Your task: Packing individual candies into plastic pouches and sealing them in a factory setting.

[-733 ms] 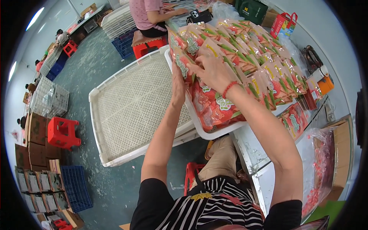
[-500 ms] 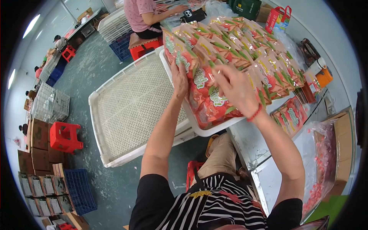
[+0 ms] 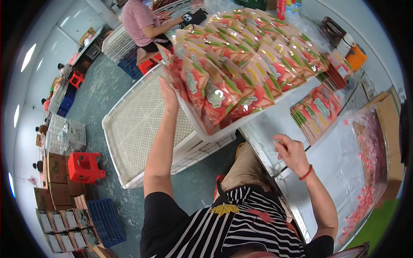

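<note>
A white tray (image 3: 209,136) is heaped with several rows of shiny red-and-pink snack pouches (image 3: 254,69) with green trim. My left hand (image 3: 168,95) lies flat along the tray's left side, against the outermost pouches. Its fingers are stretched out, with the tips partly hidden. My right hand (image 3: 294,155) hovers over the worktable, right of the tray's near corner. Its fingers are curled in and nothing shows in them. Beyond it, a fanned stack of flat pouches (image 3: 320,111) lies on the table.
Left of the tray sits a white mesh crate (image 3: 129,142). Small pink wrapped pieces (image 3: 365,189) lie by a plastic-lined carton (image 3: 389,142) at right. A co-worker (image 3: 142,26) sits at the far side. A red stool (image 3: 85,167) and blue crates (image 3: 105,219) stand left.
My right hand has drawn back from the pouches, down and right over the table. My left hand has slid left along the tray's side. The near pouches now stand more upright in the tray.
</note>
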`<state>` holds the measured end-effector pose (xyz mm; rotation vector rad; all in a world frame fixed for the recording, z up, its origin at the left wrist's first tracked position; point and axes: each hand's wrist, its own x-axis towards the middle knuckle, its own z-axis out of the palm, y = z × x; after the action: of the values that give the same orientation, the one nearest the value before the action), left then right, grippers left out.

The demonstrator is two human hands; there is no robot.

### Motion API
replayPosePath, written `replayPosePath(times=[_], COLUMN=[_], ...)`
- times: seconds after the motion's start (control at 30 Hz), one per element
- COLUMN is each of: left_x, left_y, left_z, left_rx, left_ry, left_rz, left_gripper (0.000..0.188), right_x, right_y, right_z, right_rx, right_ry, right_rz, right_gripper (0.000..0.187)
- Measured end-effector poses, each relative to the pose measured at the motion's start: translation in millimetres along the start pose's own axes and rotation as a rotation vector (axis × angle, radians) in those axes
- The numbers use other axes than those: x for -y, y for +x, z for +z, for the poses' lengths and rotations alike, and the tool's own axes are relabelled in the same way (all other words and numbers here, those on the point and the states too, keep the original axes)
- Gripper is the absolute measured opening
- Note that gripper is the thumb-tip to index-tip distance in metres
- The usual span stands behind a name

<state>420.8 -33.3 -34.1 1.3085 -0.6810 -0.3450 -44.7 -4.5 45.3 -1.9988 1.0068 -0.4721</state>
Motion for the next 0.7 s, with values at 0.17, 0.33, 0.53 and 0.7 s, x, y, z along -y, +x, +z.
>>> replayPosePath(times=[0.17,0.33,0.53,0.7], left_x=[1,-89,-138,-68], left_y=[3,-82,-216,-254], left_z=[-17,52,170,287], left_rx=[-0.12,-0.303,0.542,0.992], left_ry=[0.269,0.469,0.422,0.352], left_rz=[0.159,0.485,0.768,0.927], left_gripper=[0.062,0.055,0.029,0.029], right_x=[-31,-71,-102,-96], right_y=[-32,-63,-89,-98], right_z=[13,22,33,37], right_rx=[-0.032,-0.117,-0.281,-0.337], right_ry=[0.047,0.094,0.371,0.376], right_rz=[0.077,0.187,0.352,0.242], right_gripper=[0.018,0.018,0.018,0.02])
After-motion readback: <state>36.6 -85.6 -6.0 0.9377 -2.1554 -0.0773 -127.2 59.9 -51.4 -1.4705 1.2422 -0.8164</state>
